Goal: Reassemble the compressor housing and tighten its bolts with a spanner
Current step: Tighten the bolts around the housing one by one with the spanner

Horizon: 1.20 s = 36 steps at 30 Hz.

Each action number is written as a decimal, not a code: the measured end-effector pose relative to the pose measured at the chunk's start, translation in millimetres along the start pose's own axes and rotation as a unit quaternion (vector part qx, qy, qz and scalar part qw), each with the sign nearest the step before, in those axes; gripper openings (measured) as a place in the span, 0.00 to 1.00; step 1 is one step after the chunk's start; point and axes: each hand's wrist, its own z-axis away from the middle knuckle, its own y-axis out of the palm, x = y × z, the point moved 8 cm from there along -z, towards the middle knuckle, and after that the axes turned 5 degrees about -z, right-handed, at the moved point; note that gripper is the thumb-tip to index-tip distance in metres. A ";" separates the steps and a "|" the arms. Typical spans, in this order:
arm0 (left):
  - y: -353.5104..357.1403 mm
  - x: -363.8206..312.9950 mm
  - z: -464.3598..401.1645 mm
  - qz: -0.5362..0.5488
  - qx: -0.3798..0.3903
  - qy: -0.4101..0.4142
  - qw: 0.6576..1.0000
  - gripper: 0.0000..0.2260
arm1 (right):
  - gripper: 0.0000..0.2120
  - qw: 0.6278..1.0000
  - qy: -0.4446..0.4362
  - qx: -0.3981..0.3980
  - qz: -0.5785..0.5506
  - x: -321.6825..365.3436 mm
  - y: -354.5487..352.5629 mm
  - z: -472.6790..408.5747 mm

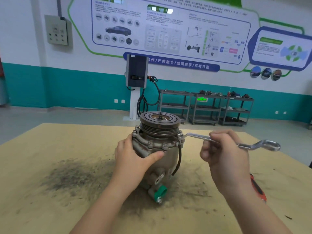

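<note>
Steel spanner (pixel 224 141) lying almost level, long axis running left to right: near ring end seated on a bolt (pixel 180 135) at the right edge of the compressor (pixel 157 149) flange, free ring end sticking out well to the right, past the right hand (pixel 222 152). Right fingers (pixel 217 134) pinched closed on the middle of the shaft from above, thumb underneath, so clamped on the spanner rather than at its far end. Left hand (pixel 135 156) wrapped on the near-left side of the housing, thumb across the front below the flange, fingers curled round the back and out of sight; clamped on the compressor body, bracing it. Compressor standing upright at the middle of the tan counter (pixel 50 200), grooved pulley (pixel 159 122) on top, green cap (pixel 161 191) on the near port at the bottom. More bolt heads showing round the near side of the flange. Orange-handled tool (pixel 258 188) lying on the counter under the right forearm, untouched.

Probably mid-tightening on the right-hand bolt. Next swing likely a sweep of the shaft about that bolt, toward or away from the body; cannot tell which way from this view. Grip nearer the free end would give more leverage. Risk: ring slipping off the bolt head, or the housing twisting under the left hand.
</note>
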 end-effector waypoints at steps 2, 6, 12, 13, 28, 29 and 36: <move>-0.5 3.2 -6.3 0.027 0.051 0.005 0.998 0.46 | 0.08 0.994 0.066 -0.016 -0.083 -13.8 -9.0 -12.9; 4.6 6.2 -3.7 0.099 0.092 -0.011 0.991 0.54 | 0.07 0.990 0.098 0.000 -0.104 -28.1 -6.9 -26.6; 14.2 11.4 -3.7 0.110 0.102 -0.004 0.989 0.49 | 0.09 0.986 0.127 0.037 -0.097 -33.9 -3.8 -47.4; 14.6 12.3 -4.4 0.111 0.098 -0.003 0.989 0.48 | 0.09 0.984 0.141 0.045 -0.098 -36.0 -3.5 -51.0; 15.7 14.7 -6.7 0.135 0.086 0.013 0.987 0.59 | 0.05 0.971 -0.206 0.090 0.086 -19.6 4.8 7.8; 15.3 15.6 -7.7 0.133 0.071 0.018 0.988 0.56 | 0.03 0.944 -0.273 0.110 0.151 -14.1 18.2 20.1; 22.9 21.3 -13.6 0.198 0.066 0.043 0.977 0.34 | 0.09 0.829 -0.396 0.190 0.348 -16.7 87.7 36.0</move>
